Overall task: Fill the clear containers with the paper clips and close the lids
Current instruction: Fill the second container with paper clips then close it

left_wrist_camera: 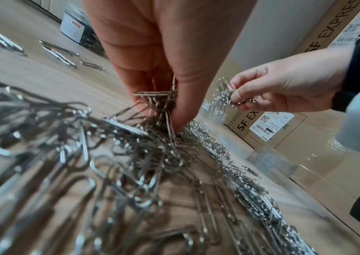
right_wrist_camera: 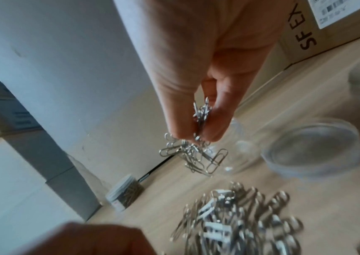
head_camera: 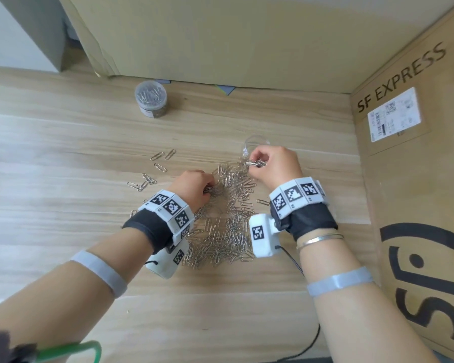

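Left hand (head_camera: 194, 186) pinches paper clips (head_camera: 226, 231) (piled); right hand (head_camera: 273, 163) grips a cluster (left_wrist_camera: 222, 96).

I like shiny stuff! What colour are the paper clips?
Silver, shiny metal; the pile of paper clips shows best from the left wrist.

Soft daylight — wrist views blurred, edges warped.

The left hand (head_camera: 194, 186) reaches down with fingers curled, pinching paper clips (left_wrist_camera: 161, 110) at the heap. The right hand (head_camera: 273, 163) is raised just beyond it, fingertips (right_wrist_camera: 209, 136) pinching a small bunch (right_wrist_camera: 194, 155). Both forearms extend forward side by side.
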